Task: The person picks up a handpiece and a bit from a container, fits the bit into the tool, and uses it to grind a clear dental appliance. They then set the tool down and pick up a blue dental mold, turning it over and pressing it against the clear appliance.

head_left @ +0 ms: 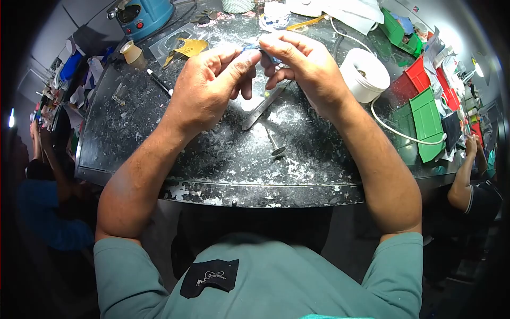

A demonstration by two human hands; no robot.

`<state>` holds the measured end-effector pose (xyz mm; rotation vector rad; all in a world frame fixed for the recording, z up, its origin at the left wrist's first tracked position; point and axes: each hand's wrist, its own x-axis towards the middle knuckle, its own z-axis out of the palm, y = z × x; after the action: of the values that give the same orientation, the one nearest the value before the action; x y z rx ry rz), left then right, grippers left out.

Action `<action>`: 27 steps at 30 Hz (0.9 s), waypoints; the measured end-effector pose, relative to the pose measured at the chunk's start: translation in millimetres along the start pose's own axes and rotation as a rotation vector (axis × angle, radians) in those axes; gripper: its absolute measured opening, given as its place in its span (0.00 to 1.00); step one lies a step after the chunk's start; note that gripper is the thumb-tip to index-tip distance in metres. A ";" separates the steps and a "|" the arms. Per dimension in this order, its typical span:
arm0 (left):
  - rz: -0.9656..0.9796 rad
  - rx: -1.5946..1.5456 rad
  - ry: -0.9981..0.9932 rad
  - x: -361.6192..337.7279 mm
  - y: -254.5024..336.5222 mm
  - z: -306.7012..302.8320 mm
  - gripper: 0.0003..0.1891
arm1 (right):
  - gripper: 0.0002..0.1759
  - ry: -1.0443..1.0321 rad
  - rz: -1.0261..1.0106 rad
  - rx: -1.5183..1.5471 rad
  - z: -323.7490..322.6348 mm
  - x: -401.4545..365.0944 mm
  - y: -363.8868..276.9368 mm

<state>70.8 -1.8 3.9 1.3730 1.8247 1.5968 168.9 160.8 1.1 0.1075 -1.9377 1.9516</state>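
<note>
Both of my hands are raised close together over the dark, worn tabletop. Thumb and fingers of my left hand pinch a small blue piece. My right hand is bent around the same piece from the other side, its fingertips closed near it; most of the piece is hidden by the fingers. Below the hands lies a flat metal tool, pointing down to the left. Nearer the front edge is a thin rod with a small round disc.
A white tub stands right of my right hand, with a white cable beside it. Green and red bins are at the right. A blue machine, yellow sheet and pen are at the left. Other people sit at both sides.
</note>
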 end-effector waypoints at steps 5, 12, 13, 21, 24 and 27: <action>0.059 -0.097 0.070 0.3 -5.4 3.7 0.16 | 0.16 0.017 -0.018 0.009 0.0 0.8 -1.4; -0.211 -0.386 -0.039 3.1 -7.1 1.0 0.18 | 0.20 -0.042 0.236 -0.029 0.2 -1.4 -5.3; -0.260 -0.531 -0.059 3.9 -10.0 1.3 0.18 | 0.22 0.001 0.316 -0.057 1.7 -3.3 -8.6; -0.276 -0.476 0.014 2.6 -8.0 4.6 0.19 | 0.20 0.053 0.472 -0.075 6.5 -5.3 -13.6; -0.201 -0.364 0.098 4.4 -13.9 2.3 0.18 | 0.16 0.235 0.023 -0.137 7.4 2.2 0.5; -0.178 -0.320 0.120 3.2 -12.1 5.5 0.19 | 0.11 0.149 -0.118 -0.149 -5.4 3.2 5.1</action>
<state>68.4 5.2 -7.6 0.9669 1.6142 1.8107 165.5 166.9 -2.9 0.0342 -1.9263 1.6846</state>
